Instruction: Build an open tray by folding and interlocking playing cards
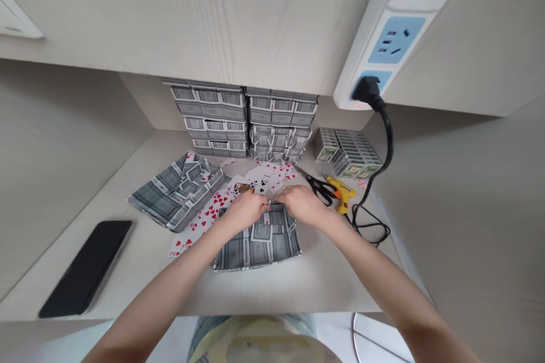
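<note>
A box made of playing cards [261, 241], grey card backs outward, lies in front of me on the desk. At its far edge my left hand [249, 210] pinches the rim with closed fingers. Close beside it, my right hand [300, 204] grips the same far rim, its fingertips bent over the edge. Loose playing cards [213, 210], face up, spread behind and to the left of this box. A second card box [170, 198] rests tilted at the left, with folded card pieces inside.
Stacked card boxes [247, 119] stand along the back wall. To the right are card packs [351, 150], black scissors [321, 188] and a yellow glue gun [342, 193], its cord [389, 142] near the power strip [383, 51]. A phone [87, 269] lies left.
</note>
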`<state>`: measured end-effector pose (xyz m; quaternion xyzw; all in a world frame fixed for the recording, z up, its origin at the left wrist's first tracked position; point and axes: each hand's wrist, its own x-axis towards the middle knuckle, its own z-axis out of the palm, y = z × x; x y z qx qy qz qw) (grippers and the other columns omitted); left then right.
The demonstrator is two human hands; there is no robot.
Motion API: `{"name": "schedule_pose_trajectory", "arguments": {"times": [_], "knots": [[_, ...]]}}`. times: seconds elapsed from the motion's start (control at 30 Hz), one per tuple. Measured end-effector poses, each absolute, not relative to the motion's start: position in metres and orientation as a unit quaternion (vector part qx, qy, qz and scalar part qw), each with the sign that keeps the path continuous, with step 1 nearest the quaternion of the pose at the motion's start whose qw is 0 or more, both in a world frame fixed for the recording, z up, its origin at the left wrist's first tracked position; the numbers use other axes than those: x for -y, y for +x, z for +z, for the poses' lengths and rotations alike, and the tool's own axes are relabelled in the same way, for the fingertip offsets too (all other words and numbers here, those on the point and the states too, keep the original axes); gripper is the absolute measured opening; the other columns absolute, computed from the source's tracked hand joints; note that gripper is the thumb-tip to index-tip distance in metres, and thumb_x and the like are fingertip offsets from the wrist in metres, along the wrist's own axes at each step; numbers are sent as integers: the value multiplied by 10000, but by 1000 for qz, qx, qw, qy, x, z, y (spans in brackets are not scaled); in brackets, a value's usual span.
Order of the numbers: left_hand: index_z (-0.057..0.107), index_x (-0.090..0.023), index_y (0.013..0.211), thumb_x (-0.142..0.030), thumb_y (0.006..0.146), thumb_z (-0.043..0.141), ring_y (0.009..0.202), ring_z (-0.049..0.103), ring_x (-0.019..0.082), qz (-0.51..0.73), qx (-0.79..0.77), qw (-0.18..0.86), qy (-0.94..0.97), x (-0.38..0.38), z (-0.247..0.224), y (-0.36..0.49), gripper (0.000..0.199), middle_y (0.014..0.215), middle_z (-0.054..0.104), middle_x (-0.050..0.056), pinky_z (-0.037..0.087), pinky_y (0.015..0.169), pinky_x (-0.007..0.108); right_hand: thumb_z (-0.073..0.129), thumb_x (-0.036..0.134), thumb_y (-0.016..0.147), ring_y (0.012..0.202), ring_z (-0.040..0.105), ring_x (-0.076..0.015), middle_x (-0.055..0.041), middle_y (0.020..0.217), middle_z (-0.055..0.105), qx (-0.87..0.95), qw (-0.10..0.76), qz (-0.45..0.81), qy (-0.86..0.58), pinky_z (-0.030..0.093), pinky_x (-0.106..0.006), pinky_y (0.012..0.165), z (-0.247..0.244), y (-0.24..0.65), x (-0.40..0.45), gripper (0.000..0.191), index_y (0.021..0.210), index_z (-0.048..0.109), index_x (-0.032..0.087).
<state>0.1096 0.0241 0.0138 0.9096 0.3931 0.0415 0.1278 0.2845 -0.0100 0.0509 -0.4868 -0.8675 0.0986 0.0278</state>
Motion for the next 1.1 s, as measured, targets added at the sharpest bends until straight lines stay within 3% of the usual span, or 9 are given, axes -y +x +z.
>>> {"name": "schedule_pose_trajectory", "arguments": {"times": [0.17,0.37,0.73,1.0,1.1], "knots": [[621,-184,881,-290,789,478,773,620,212,21,-403,143,904,-21,12,110,200,777,660,100,442,686,285,463,87,754,766,604,-176,-71,801,678,860,50,88,-500,386,-252,668,43,284,10,228,849,648,180],[542,-223,1055,-269,802,469,811,616,216,24,-408,165,897,-22,11,112,267,830,660,87,445,678,288,437,125,793,759,617,-143,-20,823,684,815,108,142,-551,395,-222,679,31,286,10,233,873,639,209],[610,-215,918,-320,807,457,798,616,204,41,-372,199,905,-26,5,112,216,807,668,71,428,672,264,454,107,771,712,623,-169,-56,778,683,807,59,108,-577,387,-231,635,30,273,13,201,876,612,172],[628,-192,788,-384,854,320,715,613,206,15,-386,161,908,-21,13,116,369,727,656,83,415,610,271,480,196,802,770,616,-133,-33,853,688,747,261,246,-560,426,-222,715,31,307,14,193,845,668,177],[621,-193,802,-397,856,297,700,613,228,-5,-394,129,910,-20,17,117,387,737,655,97,413,592,294,508,230,787,771,619,-144,-36,864,690,724,280,262,-574,440,-237,705,31,314,17,190,855,677,179]]}}
